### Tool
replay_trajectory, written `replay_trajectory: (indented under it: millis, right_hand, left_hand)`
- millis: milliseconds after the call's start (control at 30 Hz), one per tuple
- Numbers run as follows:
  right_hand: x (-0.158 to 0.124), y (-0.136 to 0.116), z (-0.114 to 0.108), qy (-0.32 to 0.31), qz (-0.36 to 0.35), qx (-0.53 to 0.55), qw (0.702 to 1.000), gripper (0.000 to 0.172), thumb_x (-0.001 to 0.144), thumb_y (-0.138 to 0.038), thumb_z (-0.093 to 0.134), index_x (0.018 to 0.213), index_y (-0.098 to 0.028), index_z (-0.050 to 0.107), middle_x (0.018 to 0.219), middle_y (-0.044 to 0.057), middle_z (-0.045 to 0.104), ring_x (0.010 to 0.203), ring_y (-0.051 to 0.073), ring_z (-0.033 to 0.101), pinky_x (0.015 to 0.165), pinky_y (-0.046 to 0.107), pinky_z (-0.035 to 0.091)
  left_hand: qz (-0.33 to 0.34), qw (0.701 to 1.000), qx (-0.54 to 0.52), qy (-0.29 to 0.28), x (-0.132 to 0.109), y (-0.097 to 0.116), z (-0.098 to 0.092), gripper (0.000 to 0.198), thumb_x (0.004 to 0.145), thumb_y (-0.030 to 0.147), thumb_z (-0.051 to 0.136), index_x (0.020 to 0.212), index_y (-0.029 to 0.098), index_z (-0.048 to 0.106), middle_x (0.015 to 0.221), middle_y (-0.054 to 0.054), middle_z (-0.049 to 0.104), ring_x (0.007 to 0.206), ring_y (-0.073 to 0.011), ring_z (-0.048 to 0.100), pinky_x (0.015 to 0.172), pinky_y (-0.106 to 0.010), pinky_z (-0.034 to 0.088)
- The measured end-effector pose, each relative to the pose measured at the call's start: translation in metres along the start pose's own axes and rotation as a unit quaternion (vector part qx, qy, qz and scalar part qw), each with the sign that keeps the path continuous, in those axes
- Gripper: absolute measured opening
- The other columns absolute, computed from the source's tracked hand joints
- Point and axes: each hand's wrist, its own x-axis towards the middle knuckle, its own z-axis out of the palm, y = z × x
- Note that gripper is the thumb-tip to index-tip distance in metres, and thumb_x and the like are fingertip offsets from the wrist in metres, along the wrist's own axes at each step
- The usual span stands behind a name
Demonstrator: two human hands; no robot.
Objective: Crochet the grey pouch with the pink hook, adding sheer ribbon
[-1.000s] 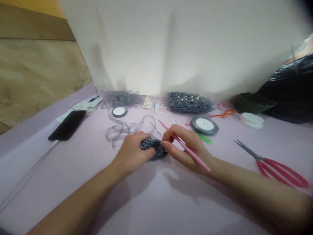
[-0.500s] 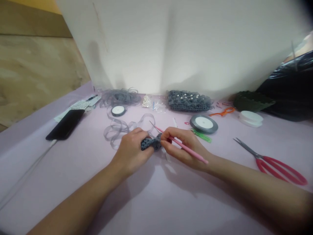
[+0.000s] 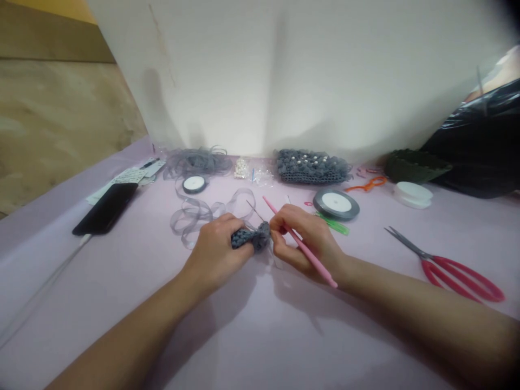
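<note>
My left hand (image 3: 219, 246) is closed around a small dark grey crocheted piece (image 3: 242, 238), its fingers over the top and the thumb below. The piece has a ruffled end (image 3: 261, 237) that sticks out toward the right. My right hand (image 3: 304, 238) holds a pink crochet hook (image 3: 311, 254) slanting across its palm; its thumb and forefinger pinch close beside the ruffled end. Whether they grip ribbon there I cannot make out. A thin dark rod (image 3: 255, 210) shows just above the piece. Loose sheer grey ribbon (image 3: 195, 214) lies in loops beyond my left hand.
Scissors with red handles (image 3: 450, 268) lie at the right. Ribbon spools (image 3: 336, 203), a beaded grey crocheted piece (image 3: 312, 167), a bag of pearl beads (image 3: 241, 168) and a green clip (image 3: 335, 223) sit farther back. A cabled phone (image 3: 106, 208) rests at the left.
The pink crochet hook has turned steeper in my right hand, its front end now up and away from the crocheted piece. More of the ruffled end shows. My left hand keeps its hold.
</note>
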Motion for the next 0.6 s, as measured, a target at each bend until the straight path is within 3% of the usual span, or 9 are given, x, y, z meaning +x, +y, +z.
replay_trajectory:
  millis: [167, 300, 400, 600]
  right_hand:
    - [0.001, 0.0, -0.003, 0.001, -0.015, -0.016, 1.0, 0.01, 0.082, -0.011, 0.052, 0.079, -0.02, 0.054, 0.072, 0.0, 0.055, 0.067, 0.014, 0.051, 0.064, 0.027, 0.041]
    - [0.001, 0.0, -0.008, 0.01, -0.129, -0.087, 0.988, 0.01, 0.086, -0.017, 0.056, 0.096, -0.02, 0.056, 0.083, 0.005, 0.06, 0.076, 0.018, 0.054, 0.069, 0.032, 0.042]
    - [0.0, 0.004, -0.007, -0.009, -0.189, -0.173, 0.967, 0.01, 0.087, -0.018, 0.057, 0.098, -0.019, 0.057, 0.082, 0.006, 0.061, 0.072, 0.018, 0.05, 0.066, 0.033, 0.039]
    - [-0.002, 0.011, -0.003, -0.021, -0.187, -0.25, 0.95, 0.005, 0.089, -0.017, 0.055, 0.091, -0.018, 0.06, 0.075, 0.005, 0.059, 0.07, 0.018, 0.046, 0.065, 0.033, 0.034]
  left_hand:
    - [-0.044, 0.998, -0.033, -0.01, 0.0, 0.0, -0.002, 0.01, 0.07, 0.019, 0.055, 0.061, 0.019, 0.054, 0.068, 0.002, 0.053, 0.068, -0.0148, 0.05, 0.062, -0.028, 0.035]
    - [-0.059, 0.996, -0.061, -0.013, 0.0, -0.002, -0.002, 0.013, 0.069, 0.019, 0.055, 0.058, 0.019, 0.048, 0.066, 0.003, 0.052, 0.066, -0.0145, 0.049, 0.06, -0.028, 0.034]
    - [-0.055, 0.997, -0.06, -0.011, 0.0, -0.002, -0.002, 0.015, 0.069, 0.019, 0.054, 0.057, 0.019, 0.045, 0.065, 0.003, 0.05, 0.065, -0.0139, 0.048, 0.059, -0.028, 0.033]
    - [-0.04, 0.998, -0.038, -0.01, 0.0, 0.0, 0.0, 0.015, 0.069, 0.018, 0.054, 0.058, 0.019, 0.044, 0.066, 0.003, 0.049, 0.065, -0.0134, 0.047, 0.06, -0.029, 0.033]
